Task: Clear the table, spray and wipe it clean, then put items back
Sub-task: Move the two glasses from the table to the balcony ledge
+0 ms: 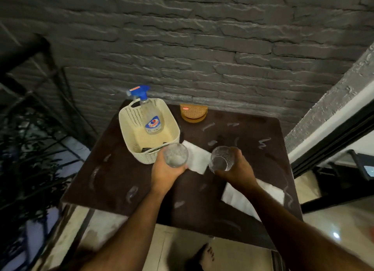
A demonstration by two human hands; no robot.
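- We take the cream basket [150, 138], standing at the far left of the dark table [113, 181], as our landmark.
- Our left hand [167, 172] is wrapped around a clear glass [175, 155], gripping it from below, right at the basket's near right corner.
- Our right hand [235, 168] grips a second, ribbed glass [221, 159] to the right of the basket, a little apart from the first; both glasses look lifted off the table, though we cannot be sure.
- Between the two glasses, just beside the basket's near right corner, lies a white napkin [197, 161]; another white cloth [251, 198] lies nearer to us and further right, partly under our right forearm.
- The spray bottle [148, 117] with its blue trigger leans inside the basket against the far wall.
- Beyond the basket, to its right, a small orange coaster holder [193, 113] stands against the brick wall.
- Pale smears show across the tabletop right of the basket, so we judge the wiping is not done and we are in the clearing step.
- Next we judge the glasses should go into the basket or off the table, set down gently and upright, clear of the leaning bottle.
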